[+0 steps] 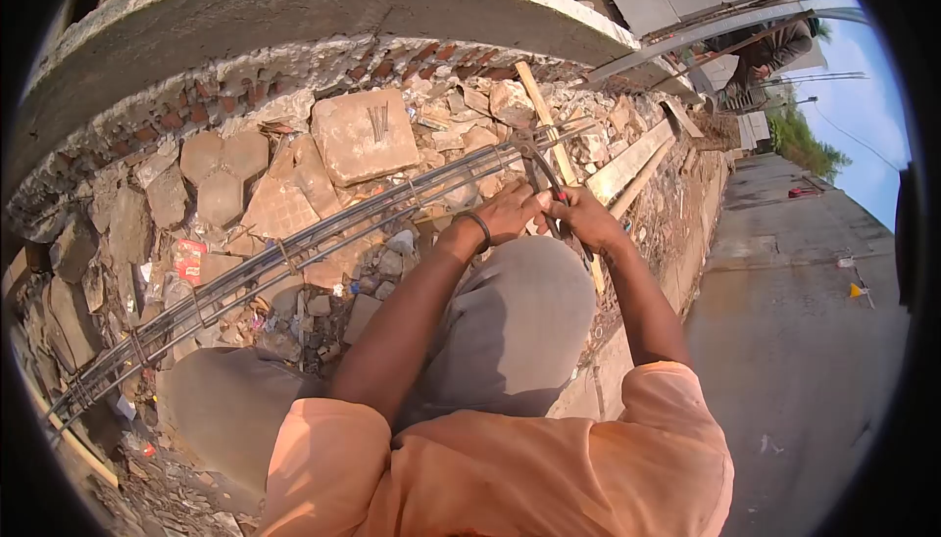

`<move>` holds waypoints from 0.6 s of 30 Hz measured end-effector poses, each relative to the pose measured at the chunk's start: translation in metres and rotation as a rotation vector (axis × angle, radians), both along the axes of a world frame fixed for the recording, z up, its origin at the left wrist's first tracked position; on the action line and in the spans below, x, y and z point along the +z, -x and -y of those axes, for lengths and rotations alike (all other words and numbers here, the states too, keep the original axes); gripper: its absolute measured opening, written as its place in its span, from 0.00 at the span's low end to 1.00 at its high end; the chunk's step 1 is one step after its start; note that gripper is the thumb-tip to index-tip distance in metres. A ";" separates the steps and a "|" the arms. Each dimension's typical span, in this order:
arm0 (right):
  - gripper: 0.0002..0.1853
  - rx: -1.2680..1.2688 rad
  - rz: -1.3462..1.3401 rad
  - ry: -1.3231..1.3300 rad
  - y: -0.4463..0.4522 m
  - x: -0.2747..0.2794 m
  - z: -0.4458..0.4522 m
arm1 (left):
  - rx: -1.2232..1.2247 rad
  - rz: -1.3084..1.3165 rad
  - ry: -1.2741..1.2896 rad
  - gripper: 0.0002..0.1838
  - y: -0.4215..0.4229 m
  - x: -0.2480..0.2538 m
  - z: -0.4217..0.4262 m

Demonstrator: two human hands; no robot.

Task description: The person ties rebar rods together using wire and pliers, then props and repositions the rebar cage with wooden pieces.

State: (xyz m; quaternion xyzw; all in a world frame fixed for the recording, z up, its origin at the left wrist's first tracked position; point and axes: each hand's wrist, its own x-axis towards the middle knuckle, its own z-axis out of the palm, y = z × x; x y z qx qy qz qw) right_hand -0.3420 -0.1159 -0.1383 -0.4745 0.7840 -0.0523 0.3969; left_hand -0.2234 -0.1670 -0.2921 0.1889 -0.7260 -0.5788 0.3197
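My right hand (pixel 586 219) is closed around the handles of a pair of pincers (pixel 531 157). Their jaws rest at the far end of a long, narrow rebar cage (pixel 368 212), tied from steel bars and stirrups. My left hand (pixel 506 212), with a dark band on its wrist, is beside the handles, just below the bars. Its fingers are bent together close to my right hand; whatever they pinch is too small or hidden to make out. The cage runs diagonally from the lower left to the upper middle, in front of my knees.
Broken stone and rubble lie under the cage. A square slab (pixel 365 135) carries several metal pieces (pixel 378 123). Wooden strips (pixel 632 160) lie beyond my hands. A concrete wall (pixel 294 8) runs along the far side, with a paved road (pixel 784 341) at right. Another person (pixel 774 52) is farther off.
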 end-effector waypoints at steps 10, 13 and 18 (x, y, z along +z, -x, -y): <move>0.26 0.761 -0.920 -0.042 0.085 -0.032 0.080 | 0.434 0.155 -0.431 0.21 0.027 -0.048 0.022; 0.33 0.871 -1.176 -0.071 0.077 -0.047 0.092 | 0.449 0.206 -0.429 0.21 0.028 -0.058 0.026; 0.31 0.899 -1.281 -0.150 0.057 -0.050 0.103 | 0.453 0.167 -0.424 0.22 0.030 -0.060 0.028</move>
